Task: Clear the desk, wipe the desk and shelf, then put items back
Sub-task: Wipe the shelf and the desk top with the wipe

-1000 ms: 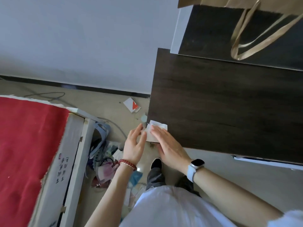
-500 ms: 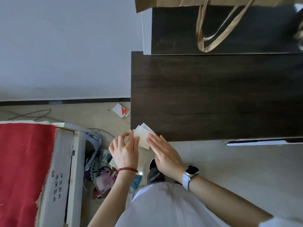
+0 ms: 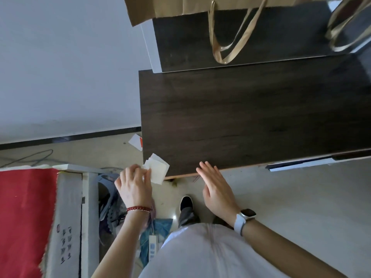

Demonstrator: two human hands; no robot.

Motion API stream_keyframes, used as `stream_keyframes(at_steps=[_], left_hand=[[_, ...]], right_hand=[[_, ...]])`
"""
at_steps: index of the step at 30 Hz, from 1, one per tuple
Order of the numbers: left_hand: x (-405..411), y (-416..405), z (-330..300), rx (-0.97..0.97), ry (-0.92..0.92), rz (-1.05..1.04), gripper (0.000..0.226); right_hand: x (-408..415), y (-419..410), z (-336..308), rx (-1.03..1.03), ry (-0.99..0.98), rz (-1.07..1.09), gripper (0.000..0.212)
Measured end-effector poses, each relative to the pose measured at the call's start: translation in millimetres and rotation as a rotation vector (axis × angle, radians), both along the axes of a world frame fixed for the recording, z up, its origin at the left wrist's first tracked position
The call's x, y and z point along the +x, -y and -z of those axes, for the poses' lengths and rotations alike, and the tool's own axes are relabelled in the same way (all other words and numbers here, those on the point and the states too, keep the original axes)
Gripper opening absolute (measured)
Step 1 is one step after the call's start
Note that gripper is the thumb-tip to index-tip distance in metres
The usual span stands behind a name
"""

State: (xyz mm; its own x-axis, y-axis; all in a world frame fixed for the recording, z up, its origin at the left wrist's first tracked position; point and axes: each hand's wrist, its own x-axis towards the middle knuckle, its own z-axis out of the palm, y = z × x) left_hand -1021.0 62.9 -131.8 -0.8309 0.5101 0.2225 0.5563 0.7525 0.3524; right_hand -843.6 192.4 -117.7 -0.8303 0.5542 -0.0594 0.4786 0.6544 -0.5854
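Left hand [image 3: 135, 186] clenched in a grip on a folded white wipe [image 3: 157, 171], fingertips pinching its left edge; wipe held at the near left corner of the table [image 3: 251, 119], partly over the corner, partly past the edge above the floor. Red bead bracelet [image 3: 138, 208] round the left wrist.

Right hand [image 3: 215, 186] released, flat, fingers together and stretched, grasping nothing; fingertips at the table's near edge, just right of the wipe, apart from it. Pale smartwatch [image 3: 245, 217] on the right wrist.

Table top dark wood grain, bare across the middle. Behind it a raised shelf [image 3: 261, 37] in the same dark wood, with a brown paper bag [image 3: 180, 7] at its far side, ribbon handles [image 3: 228, 41] drooping over the shelf front.

Left of the table, on the floor: a small white card with a red mark [image 3: 136, 141] near the skirting, grey cable [image 3: 30, 157] further left. Near left, a red cloth [image 3: 22, 217] on a white board [image 3: 66, 217] with handwritten marks, and a jumble of bags and packets [image 3: 112, 207] between board and legs. Black shoe [image 3: 186, 202] below, white shirt [image 3: 200, 253] at the bottom.
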Motion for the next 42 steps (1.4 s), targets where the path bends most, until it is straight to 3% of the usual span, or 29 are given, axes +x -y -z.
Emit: stream_keyframes(at_steps=[10,16,19,22,25,27,29,32,34,38,42], left_hand=[[79,-135,4,0.039,-0.133,0.639,0.027],[145,-201,-11,-0.079,-0.053,0.836,0.027],[184,-225,-20,-0.044,0.145,0.951,0.023],[228,-238,-40,0.054,0.461,0.882,0.030],[275,-253,-61,0.105,0.667,0.812,0.017],[304,-266,-75,0.174,0.755,0.768,0.025],[332,-278,-85,0.194,0.776,0.780,0.035],[367,-296,-93,0.109,0.955,0.923,0.016],[392,-311,-96,-0.018,1.063,1.022,0.031],[447,-342,-105,0.008,0.929,1.084,0.002],[515,-375,-108,-0.028,0.841,1.229,0.019]], right_hand=[[66,-38,-5,0.053,0.207,0.274,0.052],[122,-62,-21,-0.207,0.029,0.669,0.051],[155,-84,-31,-0.401,-0.100,0.829,0.047],[188,-106,-44,-0.658,-0.231,0.881,0.045],[224,-124,-59,-0.816,-0.402,0.921,0.032],[250,-137,-71,-0.694,-0.431,0.974,0.013],[277,-149,-81,-0.558,-0.428,1.051,0.024],[315,-164,-89,-0.500,-0.466,1.169,0.024],[342,-173,-91,-0.439,-0.486,1.250,0.028],[387,-185,-96,-0.321,-0.530,1.370,0.037],[437,-196,-99,-0.237,-0.514,1.470,0.022]])
